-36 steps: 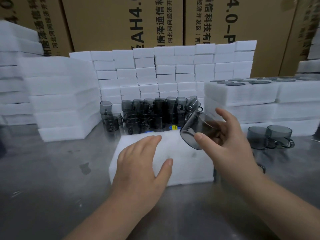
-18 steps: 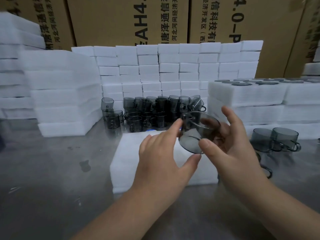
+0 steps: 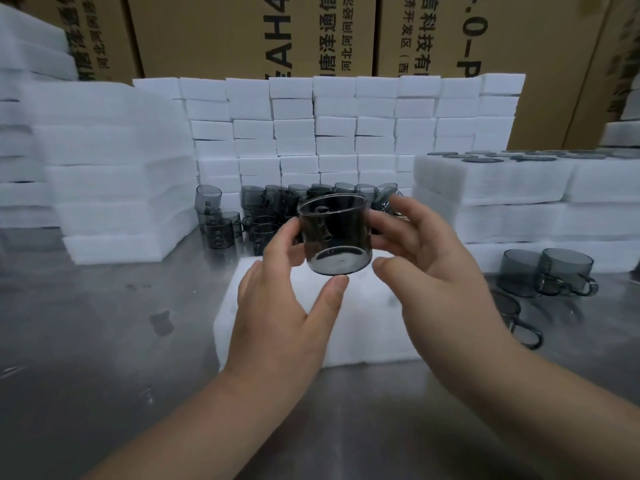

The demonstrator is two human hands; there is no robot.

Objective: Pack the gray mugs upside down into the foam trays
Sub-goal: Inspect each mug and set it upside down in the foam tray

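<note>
A smoky gray glass mug (image 3: pixel 335 237) hangs in the air with its rim up, tilted slightly, over the white foam tray (image 3: pixel 367 323) in front of me. My left hand (image 3: pixel 287 306) holds the mug's left side with its fingers, thumb under the base. My right hand (image 3: pixel 426 258) holds the right side, thumb by the lower edge. The tray's top is mostly hidden behind my hands. More gray mugs (image 3: pixel 273 209) cluster behind the tray.
Two upright mugs (image 3: pixel 547 271) and one lying on its side (image 3: pixel 519 323) sit on the steel table at right. Stacked foam trays with mug bases showing (image 3: pixel 485 178) stand at right, plain foam stacks (image 3: pixel 114 168) at left, foam blocks (image 3: pixel 346 126) and cardboard boxes behind.
My left hand left the foam tray and rose to take the mug's left side. The mug turned from tilted bottom-toward-me to nearly upright and moved left, centred between both hands.
</note>
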